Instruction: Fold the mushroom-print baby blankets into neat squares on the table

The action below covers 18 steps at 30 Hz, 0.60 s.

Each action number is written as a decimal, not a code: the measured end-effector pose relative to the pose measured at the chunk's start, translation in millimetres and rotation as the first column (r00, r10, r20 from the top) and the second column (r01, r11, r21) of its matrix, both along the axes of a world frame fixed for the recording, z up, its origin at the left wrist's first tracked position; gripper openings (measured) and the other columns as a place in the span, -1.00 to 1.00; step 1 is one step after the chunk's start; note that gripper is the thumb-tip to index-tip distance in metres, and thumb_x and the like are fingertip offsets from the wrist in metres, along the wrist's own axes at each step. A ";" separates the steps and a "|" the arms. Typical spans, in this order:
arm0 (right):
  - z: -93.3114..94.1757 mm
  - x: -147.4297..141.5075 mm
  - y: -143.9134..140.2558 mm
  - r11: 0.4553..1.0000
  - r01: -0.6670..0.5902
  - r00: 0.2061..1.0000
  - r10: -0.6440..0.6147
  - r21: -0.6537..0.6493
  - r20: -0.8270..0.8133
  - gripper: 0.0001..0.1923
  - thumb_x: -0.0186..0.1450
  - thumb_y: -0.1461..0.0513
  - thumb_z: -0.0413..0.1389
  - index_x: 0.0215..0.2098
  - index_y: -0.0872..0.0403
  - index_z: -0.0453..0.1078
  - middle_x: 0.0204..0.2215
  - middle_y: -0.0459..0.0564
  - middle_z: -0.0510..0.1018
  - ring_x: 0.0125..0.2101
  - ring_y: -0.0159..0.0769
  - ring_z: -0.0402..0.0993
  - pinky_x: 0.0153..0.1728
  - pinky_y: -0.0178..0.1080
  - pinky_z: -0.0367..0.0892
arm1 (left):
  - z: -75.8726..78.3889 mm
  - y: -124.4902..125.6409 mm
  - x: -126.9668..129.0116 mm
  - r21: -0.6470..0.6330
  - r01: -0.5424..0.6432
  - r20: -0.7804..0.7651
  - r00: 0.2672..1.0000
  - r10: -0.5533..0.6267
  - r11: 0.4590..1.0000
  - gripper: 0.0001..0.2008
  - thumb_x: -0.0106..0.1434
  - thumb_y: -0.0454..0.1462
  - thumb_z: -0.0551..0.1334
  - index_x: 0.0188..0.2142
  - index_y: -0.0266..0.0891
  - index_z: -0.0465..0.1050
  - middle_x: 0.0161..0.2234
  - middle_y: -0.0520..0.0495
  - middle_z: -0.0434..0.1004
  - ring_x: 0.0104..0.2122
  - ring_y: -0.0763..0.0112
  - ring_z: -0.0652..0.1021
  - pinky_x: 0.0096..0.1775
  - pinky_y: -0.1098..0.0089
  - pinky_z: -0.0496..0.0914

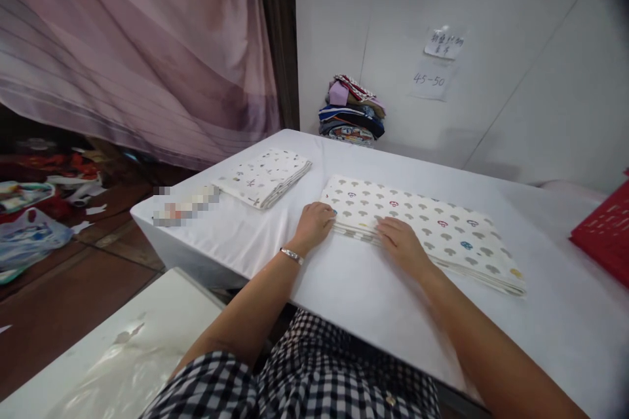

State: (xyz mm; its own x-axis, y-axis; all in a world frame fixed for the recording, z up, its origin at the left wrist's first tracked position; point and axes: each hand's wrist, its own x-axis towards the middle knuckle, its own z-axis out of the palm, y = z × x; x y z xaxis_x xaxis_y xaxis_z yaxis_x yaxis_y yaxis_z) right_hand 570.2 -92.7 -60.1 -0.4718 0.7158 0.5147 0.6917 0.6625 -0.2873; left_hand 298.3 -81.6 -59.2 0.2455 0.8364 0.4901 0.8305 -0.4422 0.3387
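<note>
– Where to look for the mushroom-print cloth (437,219)?

– Flat on the white tablecloth (354,281), straight ahead and running off to the right, folded into a long, layered rectangle.

– And the hands?

– Apart from each other, both touching the cloth. At the near left corner, the left hand (315,226); on the long near edge, short of the middle, the right hand (401,245). No clear sight of the thumbs, so impossible to tell whether pinching or merely pressing.

– Heavy or light, by the look of it?

– Probably light, even with so many layers. Likely soft and limp too, apt to sag if raised by one end only. Hardly fragile.

– Slippery?

– Not very, judging by the matt surface. More prone to shift layer over layer than to escape the fingers.

– Best place to take hold?

– Along the near edge, through every layer at once, well spread toward both ends. Better not to catch just the top sheet.

– Anything close by?

– Near, to the left, a plant-print folded cloth (268,175); over at the far right, a slotted red basket (604,232).
</note>
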 end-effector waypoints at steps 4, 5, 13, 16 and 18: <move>13.6 -39.9 15.9 0.998 0.002 0.999 0.000 -0.056 0.034 -0.79 0.30 0.27 0.00 -0.29 0.05 0.49 -0.27 0.01 0.53 -0.22 -0.21 0.38 -0.14 -0.14 0.28 | -0.9 2.2 -0.2 -0.025 0.050 -0.061 0.997 -0.051 0.998 -0.83 0.22 -0.33 0.14 -0.26 -0.14 0.50 -0.18 -0.05 0.51 -0.10 0.28 0.42 -0.05 0.19 0.27; 14.7 -46.5 18.3 0.997 0.016 0.998 -0.012 -0.080 0.058 -0.81 0.29 0.28 0.01 -0.31 0.05 0.49 -0.30 0.00 0.52 -0.24 -0.22 0.37 -0.16 -0.15 0.27 | -1.8 3.0 -0.9 -0.028 0.059 -0.065 0.996 -0.060 0.998 -0.83 0.23 -0.33 0.14 -0.25 -0.14 0.50 -0.18 -0.06 0.51 -0.10 0.28 0.42 -0.05 0.19 0.28; -0.5 -53.8 28.0 0.991 -0.014 0.991 0.031 -0.131 0.132 -0.84 0.29 0.26 0.06 -0.22 0.03 0.48 -0.27 0.00 0.48 -0.23 -0.23 0.33 -0.15 -0.17 0.28 | -7.4 9.3 -6.5 -0.043 0.132 -0.048 0.990 -0.134 0.990 -0.80 0.21 -0.38 0.14 -0.22 -0.13 0.48 -0.15 -0.04 0.50 -0.10 0.32 0.42 -0.06 0.23 0.30; -5.5 -51.0 30.5 0.991 -0.032 0.992 0.048 -0.133 0.117 -0.83 0.30 0.26 0.06 -0.19 0.03 0.47 -0.26 0.01 0.48 -0.22 -0.22 0.33 -0.15 -0.16 0.29 | -7.9 10.8 -7.4 -0.066 0.131 -0.035 0.990 -0.134 0.989 -0.79 0.21 -0.38 0.15 -0.21 -0.13 0.48 -0.13 -0.04 0.50 -0.09 0.31 0.42 -0.06 0.24 0.31; -7.2 -51.0 31.3 0.989 -0.029 0.995 0.043 -0.146 0.093 -0.83 0.29 0.26 0.06 -0.19 0.04 0.47 -0.27 0.01 0.48 -0.23 -0.22 0.33 -0.15 -0.15 0.29 | -9.1 12.2 -7.8 -0.078 0.126 -0.017 0.992 -0.128 0.989 -0.79 0.20 -0.38 0.16 -0.20 -0.14 0.48 -0.13 -0.04 0.50 -0.09 0.31 0.42 -0.06 0.24 0.31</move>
